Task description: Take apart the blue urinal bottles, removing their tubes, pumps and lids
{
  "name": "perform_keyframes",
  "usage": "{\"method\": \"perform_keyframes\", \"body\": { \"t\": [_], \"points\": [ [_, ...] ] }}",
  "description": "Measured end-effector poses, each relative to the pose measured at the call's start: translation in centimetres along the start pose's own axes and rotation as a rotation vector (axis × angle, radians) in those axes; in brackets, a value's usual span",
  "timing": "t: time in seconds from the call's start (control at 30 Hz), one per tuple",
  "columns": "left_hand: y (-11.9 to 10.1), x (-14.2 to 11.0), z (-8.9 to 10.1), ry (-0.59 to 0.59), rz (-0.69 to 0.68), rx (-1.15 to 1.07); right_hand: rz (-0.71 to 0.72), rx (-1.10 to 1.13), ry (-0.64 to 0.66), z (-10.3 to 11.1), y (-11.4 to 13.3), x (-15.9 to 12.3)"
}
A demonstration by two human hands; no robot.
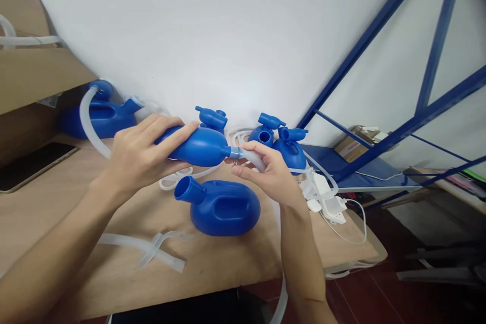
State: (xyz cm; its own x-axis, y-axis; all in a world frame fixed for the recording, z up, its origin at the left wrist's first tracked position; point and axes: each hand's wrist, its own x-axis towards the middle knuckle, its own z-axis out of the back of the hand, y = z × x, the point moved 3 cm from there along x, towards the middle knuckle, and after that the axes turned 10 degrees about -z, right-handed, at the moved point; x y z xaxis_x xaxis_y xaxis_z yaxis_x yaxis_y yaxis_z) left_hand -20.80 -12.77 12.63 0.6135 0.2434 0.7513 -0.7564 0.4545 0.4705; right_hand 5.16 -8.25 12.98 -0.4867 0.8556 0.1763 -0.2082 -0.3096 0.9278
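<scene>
My left hand (142, 154) is wrapped round a blue plastic funnel piece (201, 146) held above the wooden table (235, 258). At the narrow end of that piece my right hand (266, 169) pinches a clear flexible tube (255, 157), which meets the blue spout there. The tube hangs down past the table's front edge beside my right forearm. Just below both hands a blue plastic bottle (224, 207) with a handle slot lies on its side, neck pointing left.
More blue bottles and caps (279, 139) sit against the white wall; another bottle (100, 114) with tubing lies at the left by a cardboard box (34, 81). A phone (32, 164), loose clear tube pieces (152, 250), a white power adapter (328, 202) and a blue metal rack (379, 126) are about.
</scene>
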Motion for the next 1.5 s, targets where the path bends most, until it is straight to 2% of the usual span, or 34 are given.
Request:
{"method": "perform_keyframes", "body": {
  "t": [0.1, 0.2, 0.3, 0.43, 0.57, 0.67, 0.77, 0.9, 1.0, 1.13, 1.27, 1.4, 1.5],
  "points": [
    [0.7, 0.2, 0.9, -0.023, -0.004, 0.018, -0.011, 0.101, 0.086, -0.7, 0.3, 1.5],
    [1.3, 0.1, 1.0, -0.01, 0.007, 0.079, 0.018, 0.16, 0.052, -0.9, 0.1, 2.6],
    [2.0, -0.3, 0.6, 0.022, -0.031, 0.112, 0.035, 0.148, 0.002, -1.1, -0.6, 3.5],
    [3.1, -0.9, -0.3, 0.05, -0.066, 0.035, 0.076, 0.115, 0.078, -1.5, -1.7, 4.7],
    [3.9, -1.4, -1.0, 0.104, 0.0, -0.024, 0.076, 0.159, 0.09, -1.3, -3.1, 5.9],
    [4.0, -1.8, -1.6, 0.191, 0.065, -0.018, 0.046, 0.176, 0.102, -1.1, -4.1, 6.5],
    [3.7, -1.8, -1.9, 0.245, 0.084, 0.004, 0.097, 0.007, 0.05, -1.2, -3.9, 6.5],
    [3.0, -1.5, -2.0, 0.302, 0.107, 0.016, 0.258, -0.389, -0.133, -2.6, -1.8, 4.8],
    [2.5, -1.2, -1.7, 0.282, 0.102, 0.01, 0.3, -0.551, -0.182, -3.5, -0.7, 3.7],
    [2.1, -1.0, -1.0, 0.204, 0.053, 0.007, 0.394, -0.606, -0.102, -3.3, -1.3, 3.7],
    [1.9, -0.8, -1.0, 0.226, 0.078, -0.1, 0.481, -0.65, -0.109, -2.3, -2.6, 4.1],
    [2.1, -0.5, -0.9, 0.271, 0.128, -0.199, 0.577, -0.643, -0.074, -2.2, -2.9, 4.0],
    [2.2, -0.5, -0.6, 0.247, 0.136, -0.24, 0.635, -0.693, -0.126, -2.2, -3.0, 3.8]
  ]
}}
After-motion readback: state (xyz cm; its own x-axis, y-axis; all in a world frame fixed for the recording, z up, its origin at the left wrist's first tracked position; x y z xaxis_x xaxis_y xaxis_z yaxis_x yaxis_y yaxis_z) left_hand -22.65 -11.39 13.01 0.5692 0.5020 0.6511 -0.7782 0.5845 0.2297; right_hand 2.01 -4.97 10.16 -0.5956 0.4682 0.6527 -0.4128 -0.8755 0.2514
